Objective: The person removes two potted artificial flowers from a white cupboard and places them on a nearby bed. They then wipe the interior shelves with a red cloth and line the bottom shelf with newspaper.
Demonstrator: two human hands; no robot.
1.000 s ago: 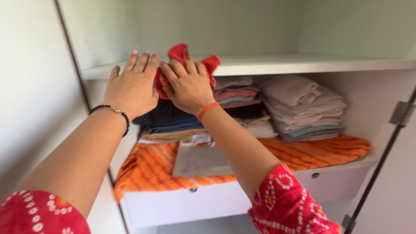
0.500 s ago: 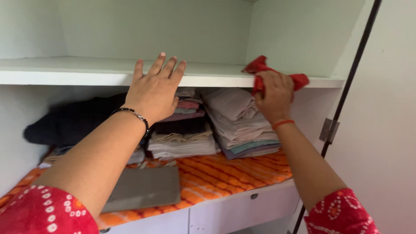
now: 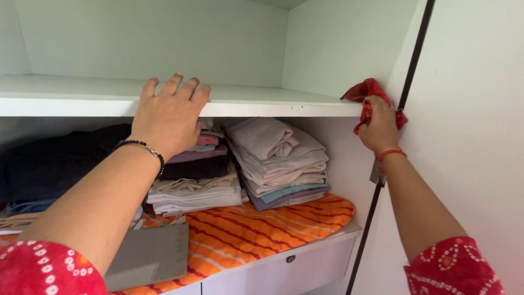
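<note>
At the shelf's right end, right hand [image 3: 377, 128] clutches red cloth [image 3: 371, 90].

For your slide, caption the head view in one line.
Right hand presses red cloth at wardrobe's side; left hand rests on shelf.

red cloth [image 3: 373, 90] partly hidden by right hand [image 3: 377, 130]

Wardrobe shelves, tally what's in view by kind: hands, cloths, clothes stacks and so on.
Hands: 2, left hand on the shelf edge, right hand gripping the red cloth
Red cloths: 1
Folded clothes stacks: 3, dark, middle, right
Orange striped liners: 1
Grey flat items: 1
Total: 8
</note>
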